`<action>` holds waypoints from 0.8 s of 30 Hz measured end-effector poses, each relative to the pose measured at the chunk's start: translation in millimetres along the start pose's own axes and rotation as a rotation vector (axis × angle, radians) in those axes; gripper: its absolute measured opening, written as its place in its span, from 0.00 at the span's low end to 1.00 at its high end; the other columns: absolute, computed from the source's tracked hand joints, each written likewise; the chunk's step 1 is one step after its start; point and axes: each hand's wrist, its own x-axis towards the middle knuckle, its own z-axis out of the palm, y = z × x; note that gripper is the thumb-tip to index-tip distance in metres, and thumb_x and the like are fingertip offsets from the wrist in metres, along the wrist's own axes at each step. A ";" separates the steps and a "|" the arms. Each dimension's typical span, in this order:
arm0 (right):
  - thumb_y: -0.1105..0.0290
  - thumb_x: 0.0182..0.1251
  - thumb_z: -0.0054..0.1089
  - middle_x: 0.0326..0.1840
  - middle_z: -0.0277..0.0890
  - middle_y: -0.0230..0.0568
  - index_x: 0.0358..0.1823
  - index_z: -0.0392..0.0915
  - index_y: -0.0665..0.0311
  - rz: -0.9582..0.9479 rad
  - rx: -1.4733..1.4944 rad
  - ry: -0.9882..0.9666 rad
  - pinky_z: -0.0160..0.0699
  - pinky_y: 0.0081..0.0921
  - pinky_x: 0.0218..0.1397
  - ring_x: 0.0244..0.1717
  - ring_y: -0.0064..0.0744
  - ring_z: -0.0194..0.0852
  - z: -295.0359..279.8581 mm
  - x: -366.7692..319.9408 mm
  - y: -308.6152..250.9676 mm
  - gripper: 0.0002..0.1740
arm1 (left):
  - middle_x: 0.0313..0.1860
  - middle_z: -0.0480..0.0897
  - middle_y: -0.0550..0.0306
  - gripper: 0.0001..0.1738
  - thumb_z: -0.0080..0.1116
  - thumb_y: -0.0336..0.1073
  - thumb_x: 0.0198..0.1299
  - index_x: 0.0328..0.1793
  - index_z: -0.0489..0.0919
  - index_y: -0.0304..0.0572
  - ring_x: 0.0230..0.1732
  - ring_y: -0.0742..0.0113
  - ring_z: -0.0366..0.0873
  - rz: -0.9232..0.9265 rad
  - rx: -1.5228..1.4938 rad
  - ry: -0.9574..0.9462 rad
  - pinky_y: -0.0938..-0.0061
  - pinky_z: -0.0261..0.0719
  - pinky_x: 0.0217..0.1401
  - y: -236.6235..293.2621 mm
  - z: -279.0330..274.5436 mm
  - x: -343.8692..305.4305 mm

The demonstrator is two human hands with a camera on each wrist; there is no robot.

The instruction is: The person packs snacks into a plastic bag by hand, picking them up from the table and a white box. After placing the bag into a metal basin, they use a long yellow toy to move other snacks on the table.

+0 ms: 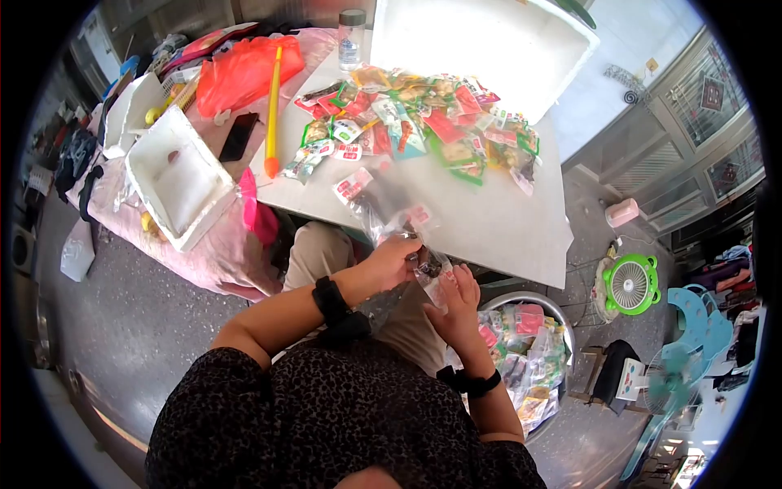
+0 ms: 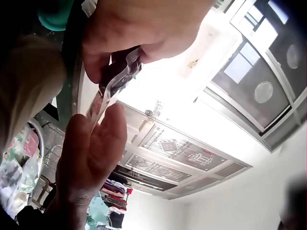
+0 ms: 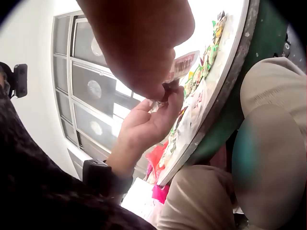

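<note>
A small clear plastic packet [image 1: 429,266] with dark contents is in front of me, just off the table's near edge. My left hand [image 1: 393,262] grips its upper part between thumb and curled fingers. In the left wrist view the dark packet [image 2: 117,76] hangs below that hand, its shiny edge slanting down toward my right hand [image 2: 93,148]. The right hand's fingers lie fairly straight, with the packet's lower end at the thumb and fingertips. A printed flap [image 3: 184,66] sticks up beside the hands in the right wrist view. Another clear packet with dark contents [image 1: 364,198] lies at the table edge.
Many colourful snack packets [image 1: 423,118] are heaped on the white table [image 1: 505,232]. A metal basin [image 1: 568,326] of packets stands at lower right. Around the table are a large foam box [image 1: 481,49], smaller foam box [image 1: 181,183], yellow stick [image 1: 273,114], jar [image 1: 351,41] and green fan [image 1: 631,284].
</note>
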 end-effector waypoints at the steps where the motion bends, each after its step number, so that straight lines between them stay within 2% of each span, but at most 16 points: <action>1: 0.68 0.45 0.57 0.51 0.61 0.46 0.45 0.64 0.68 0.150 0.174 0.045 0.57 0.37 0.55 0.56 0.43 0.58 0.2 -7.4 3.0 0.24 | 0.26 0.69 0.64 0.08 0.46 0.38 0.57 0.41 0.68 0.46 0.29 0.72 0.69 0.005 -0.015 0.000 0.65 0.74 0.39 0.7 0.7 -1.2; 2: 0.66 0.46 0.57 0.52 0.60 0.46 0.47 0.63 0.69 0.298 0.349 0.088 0.57 0.37 0.56 0.56 0.42 0.57 1.9 -12.7 7.8 0.26 | 0.27 0.70 0.64 0.08 0.46 0.38 0.57 0.41 0.68 0.46 0.30 0.72 0.69 -0.001 -0.044 -0.025 0.66 0.74 0.39 1.9 1.8 -1.4; 3: 0.61 0.48 0.58 0.56 0.59 0.46 0.52 0.59 0.71 0.579 1.211 0.150 0.57 0.35 0.58 0.57 0.38 0.57 7.8 -13.8 12.8 0.32 | 0.28 0.71 0.63 0.08 0.46 0.37 0.57 0.42 0.68 0.46 0.30 0.72 0.69 -0.007 -0.075 -0.048 0.67 0.73 0.39 3.2 3.0 -1.1; 7: 0.63 0.52 0.56 0.52 0.64 0.45 0.51 0.61 0.70 0.710 1.591 0.125 0.62 0.33 0.55 0.52 0.37 0.64 12.8 -12.2 17.6 0.27 | 0.29 0.72 0.62 0.08 0.46 0.38 0.57 0.37 0.70 0.43 0.30 0.73 0.69 -0.021 -0.094 -0.095 0.72 0.72 0.38 -7.5 15.7 1.3; 10: 0.65 0.55 0.54 0.49 0.68 0.45 0.51 0.63 0.70 0.804 1.882 0.111 0.67 0.32 0.52 0.47 0.36 0.69 15.3 -8.7 17.6 0.24 | 0.29 0.72 0.64 0.09 0.48 0.40 0.56 0.37 0.72 0.44 0.31 0.74 0.69 -0.113 0.187 -0.008 0.74 0.71 0.36 -6.2 23.4 0.7; 11: 0.68 0.55 0.54 0.46 0.69 0.44 0.49 0.64 0.69 0.826 1.867 0.152 0.66 0.34 0.52 0.47 0.37 0.69 15.2 -13.9 24.5 0.21 | 0.28 0.72 0.62 0.12 0.52 0.42 0.53 0.37 0.73 0.43 0.30 0.72 0.69 -0.068 0.529 -0.019 0.74 0.69 0.34 -5.3 15.3 4.5; 14: 0.72 0.55 0.53 0.43 0.71 0.44 0.46 0.66 0.69 0.780 1.718 0.349 0.70 0.33 0.48 0.43 0.37 0.71 8.4 -19.9 34.7 0.17 | 0.33 0.74 0.57 0.17 0.57 0.42 0.48 0.39 0.73 0.38 0.32 0.70 0.71 0.310 1.309 0.143 0.73 0.69 0.34 6.8 15.6 -7.5; 15: 0.74 0.55 0.51 0.41 0.71 0.43 0.43 0.67 0.69 0.792 1.671 0.362 0.72 0.33 0.45 0.41 0.36 0.72 7.9 -24.3 42.4 0.14 | 0.31 0.73 0.54 0.18 0.59 0.41 0.42 0.37 0.72 0.38 0.33 0.64 0.71 0.468 1.515 0.264 0.72 0.69 0.36 4.2 10.0 -6.3; 18: 0.75 0.55 0.50 0.40 0.72 0.43 0.42 0.68 0.69 0.891 1.627 0.393 0.72 0.33 0.45 0.40 0.35 0.72 8.6 -32.3 52.2 0.12 | 0.31 0.71 0.53 0.17 0.59 0.39 0.38 0.35 0.72 0.40 0.35 0.57 0.69 0.951 1.923 0.243 0.69 0.69 0.36 7.9 -10.8 4.1; 19: 0.76 0.55 0.49 0.40 0.72 0.43 0.43 0.68 0.69 0.936 1.619 0.384 0.73 0.33 0.45 0.40 0.34 0.72 10.1 -35.2 54.5 0.12 | 0.30 0.71 0.54 0.13 0.57 0.36 0.37 0.31 0.72 0.41 0.36 0.54 0.68 0.909 1.950 0.245 0.67 0.69 0.36 10.2 -9.2 3.3; 22: 0.76 0.56 0.47 0.40 0.72 0.43 0.43 0.68 0.70 0.976 1.644 0.335 0.73 0.32 0.44 0.40 0.34 0.72 14.2 -34.0 50.7 0.12 | 0.30 0.71 0.52 0.10 0.54 0.33 0.39 0.29 0.71 0.40 0.36 0.53 0.69 0.857 2.097 0.243 0.66 0.70 0.35 7.1 -23.5 13.5; 24: 0.77 0.56 0.47 0.39 0.72 0.43 0.42 0.68 0.70 0.999 1.649 0.301 0.73 0.32 0.44 0.39 0.34 0.72 14.7 -27.3 44.5 0.12 | 0.30 0.71 0.50 0.08 0.53 0.32 0.39 0.28 0.70 0.39 0.35 0.52 0.69 0.788 1.989 0.277 0.64 0.70 0.35 8.5 -19.9 12.7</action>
